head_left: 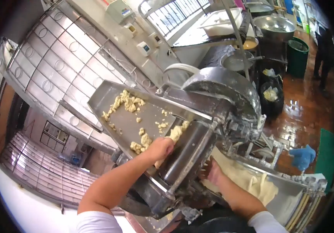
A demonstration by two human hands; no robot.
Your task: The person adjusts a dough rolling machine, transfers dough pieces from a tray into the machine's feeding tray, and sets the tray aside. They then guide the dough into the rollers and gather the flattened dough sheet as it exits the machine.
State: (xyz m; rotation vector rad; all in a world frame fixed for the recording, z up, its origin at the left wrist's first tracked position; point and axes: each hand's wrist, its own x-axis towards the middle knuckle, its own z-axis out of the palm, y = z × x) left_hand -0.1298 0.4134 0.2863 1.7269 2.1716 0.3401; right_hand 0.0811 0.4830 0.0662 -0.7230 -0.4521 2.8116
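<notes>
Crumbly pale dough [127, 101] lies in clumps on the metal feed tray [124, 128] of a roller machine. My left hand [162, 149] is closed on a piece of dough [176, 133] at the tray's lower edge, beside the steel roller [186, 149]. On the other side of the roller, lower down, my right hand [212, 171] has its fingers apart, close to the machine's underside and the sheet of dough [235, 171]. That sheet lies in folds on a lower metal tray [285, 190]. Part of my right hand's fingers is hard to make out.
A large wheel guard [221, 83] rises behind the roller. Metal bowls [274, 26], a white tub [221, 21] and a green bin [297, 52] stand farther back. A person [323, 54] stands at the far right. A blue cloth [302, 156] hangs near the lower tray.
</notes>
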